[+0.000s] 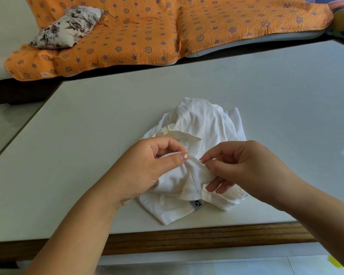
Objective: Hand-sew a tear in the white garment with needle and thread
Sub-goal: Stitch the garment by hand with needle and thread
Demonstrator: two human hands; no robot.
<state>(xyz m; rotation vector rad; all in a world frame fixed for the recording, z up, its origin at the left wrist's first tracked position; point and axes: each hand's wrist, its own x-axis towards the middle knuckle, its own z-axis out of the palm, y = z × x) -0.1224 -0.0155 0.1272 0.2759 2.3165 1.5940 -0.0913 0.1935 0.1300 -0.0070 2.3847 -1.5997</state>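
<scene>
Head view: a white garment lies bunched on a pale table, close to the near edge and directly in front of the person, with a small grey label showing at its nearest hem. Both hands meet over the near half of the cloth. The left hand has its thumb and curled fingers pinching up a ridge of fabric. The right hand pinches a needle between thumb and forefinger, with its other fingers resting loosely on the cloth below.

The needle lies nearly level, its long axis running left to right, its tip aimed at the raised ridge beside the left thumb. The tip touches the fabric or sits just beside it. Whether it has entered the cloth is too fine to tell, and the tear itself cannot be made out among the folds. A faint line of white thread trails on the table to the left of the left hand.

The stitch seems to turn on that short gap. The right hand, nearer the needle's eye end, would have to drive it leftward through the ridge that the left hand holds taut.

Beyond the table are an orange quilted cover and a floral cushion.
</scene>
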